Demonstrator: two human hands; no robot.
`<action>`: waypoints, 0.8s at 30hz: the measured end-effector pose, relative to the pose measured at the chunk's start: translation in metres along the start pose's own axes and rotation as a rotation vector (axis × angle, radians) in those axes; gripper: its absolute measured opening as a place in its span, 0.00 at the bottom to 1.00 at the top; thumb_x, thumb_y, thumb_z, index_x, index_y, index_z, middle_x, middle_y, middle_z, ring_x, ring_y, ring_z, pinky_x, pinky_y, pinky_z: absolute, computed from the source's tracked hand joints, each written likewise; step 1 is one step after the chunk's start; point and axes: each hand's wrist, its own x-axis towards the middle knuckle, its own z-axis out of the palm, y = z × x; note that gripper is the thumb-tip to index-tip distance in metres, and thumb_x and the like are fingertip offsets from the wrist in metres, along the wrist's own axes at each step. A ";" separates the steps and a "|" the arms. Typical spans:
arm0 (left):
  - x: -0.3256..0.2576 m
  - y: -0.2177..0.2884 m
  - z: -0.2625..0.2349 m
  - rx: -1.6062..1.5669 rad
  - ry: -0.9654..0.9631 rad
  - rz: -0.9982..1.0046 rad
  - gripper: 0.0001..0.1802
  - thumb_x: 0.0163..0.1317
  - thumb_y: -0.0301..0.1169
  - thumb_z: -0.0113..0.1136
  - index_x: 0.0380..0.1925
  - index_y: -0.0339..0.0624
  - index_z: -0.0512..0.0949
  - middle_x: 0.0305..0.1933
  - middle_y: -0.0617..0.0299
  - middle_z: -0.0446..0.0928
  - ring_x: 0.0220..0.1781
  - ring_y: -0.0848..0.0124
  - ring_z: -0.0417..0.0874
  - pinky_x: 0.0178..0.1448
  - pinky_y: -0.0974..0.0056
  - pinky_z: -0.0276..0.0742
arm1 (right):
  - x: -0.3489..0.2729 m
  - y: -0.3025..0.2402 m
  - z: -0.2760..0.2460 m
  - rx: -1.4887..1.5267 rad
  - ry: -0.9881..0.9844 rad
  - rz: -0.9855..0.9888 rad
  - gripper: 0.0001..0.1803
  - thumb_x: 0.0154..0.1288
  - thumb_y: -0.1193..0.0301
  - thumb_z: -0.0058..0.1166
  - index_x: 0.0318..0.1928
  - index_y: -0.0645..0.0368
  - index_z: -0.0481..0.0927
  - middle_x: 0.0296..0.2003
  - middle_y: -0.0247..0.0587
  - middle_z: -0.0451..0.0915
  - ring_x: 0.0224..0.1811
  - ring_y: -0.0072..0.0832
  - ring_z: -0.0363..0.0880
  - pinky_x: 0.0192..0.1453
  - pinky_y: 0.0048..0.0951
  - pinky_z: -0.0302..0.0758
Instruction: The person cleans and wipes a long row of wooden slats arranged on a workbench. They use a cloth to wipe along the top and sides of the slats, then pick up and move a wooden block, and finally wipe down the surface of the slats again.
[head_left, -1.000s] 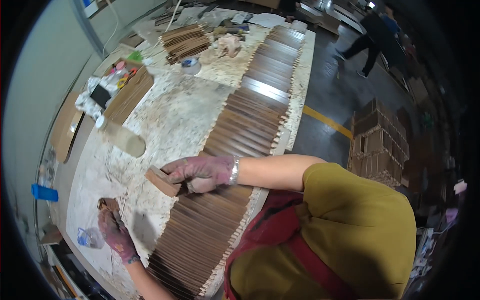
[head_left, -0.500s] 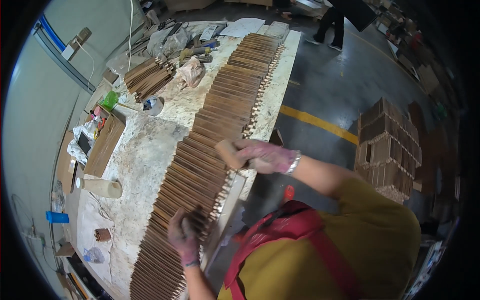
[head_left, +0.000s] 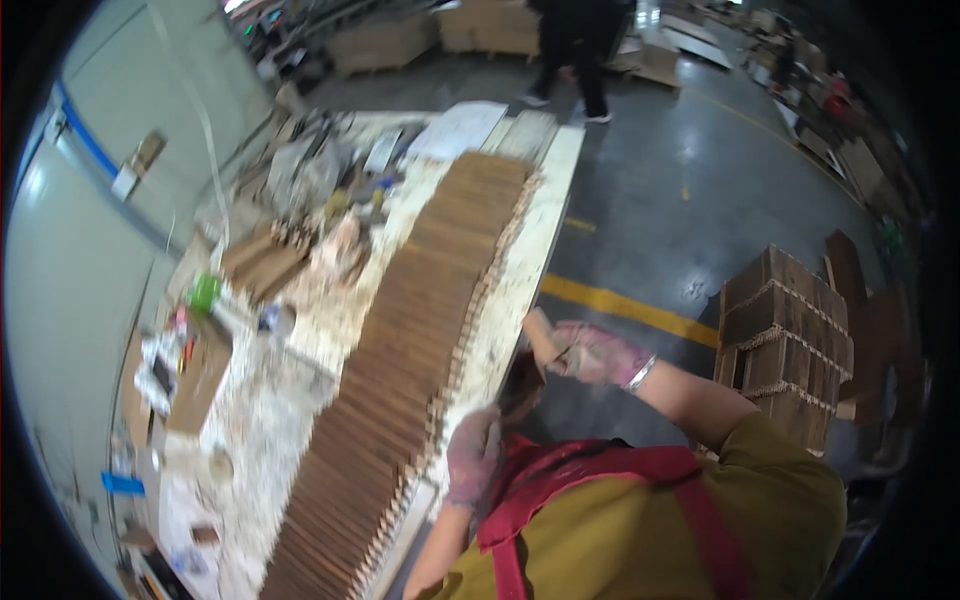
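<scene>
A long row of narrow brown wooden slats, laid side by side with jagged pale ends, runs the length of the worktable. My right hand, in a stained pinkish glove, grips a small tan block just off the table's right edge, clear of the slats. Close to that edge, in front of the red apron, is my gloved left hand. It is apart from the slats; blur obscures how its fingers are set.
A smaller slat pile, crumpled plastic and a bottle lie on the table's left side. Slatted wooden stacks stand on the floor to the right. Another person is beyond the table's far end.
Both hands have come off the slats toward my body, the right one still gripping the block. The view has shifted, and the slats now look flatter and closer together.
</scene>
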 end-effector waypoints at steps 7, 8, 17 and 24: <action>0.057 -0.033 0.026 -0.144 -0.207 -0.004 0.14 0.61 0.31 0.55 0.46 0.41 0.78 0.46 0.50 0.78 0.49 0.50 0.79 0.52 0.56 0.75 | 0.054 -0.046 -0.006 -0.127 -0.142 -0.079 0.10 0.68 0.70 0.56 0.48 0.59 0.77 0.40 0.36 0.79 0.38 0.25 0.78 0.39 0.28 0.76; 0.064 -0.037 0.020 -0.096 -0.262 0.006 0.16 0.58 0.31 0.55 0.46 0.42 0.78 0.47 0.50 0.78 0.49 0.50 0.79 0.52 0.55 0.75 | 0.062 -0.052 -0.002 -0.135 -0.185 -0.060 0.11 0.68 0.70 0.56 0.48 0.59 0.77 0.40 0.36 0.79 0.38 0.25 0.78 0.40 0.27 0.76; 0.096 -0.015 0.010 -0.077 -0.360 -0.276 0.16 0.71 0.37 0.50 0.53 0.43 0.78 0.52 0.50 0.80 0.55 0.54 0.80 0.59 0.57 0.74 | 0.149 -0.094 0.043 -0.262 -0.336 0.147 0.12 0.68 0.66 0.58 0.48 0.56 0.76 0.42 0.33 0.78 0.44 0.23 0.76 0.44 0.30 0.77; 0.084 -0.018 0.058 -0.124 0.068 -0.686 0.18 0.69 0.44 0.52 0.40 0.43 0.83 0.43 0.50 0.83 0.46 0.52 0.82 0.49 0.56 0.77 | 0.226 -0.141 0.045 -0.583 -0.496 0.305 0.10 0.67 0.65 0.60 0.42 0.56 0.76 0.41 0.30 0.78 0.47 0.17 0.75 0.53 0.18 0.70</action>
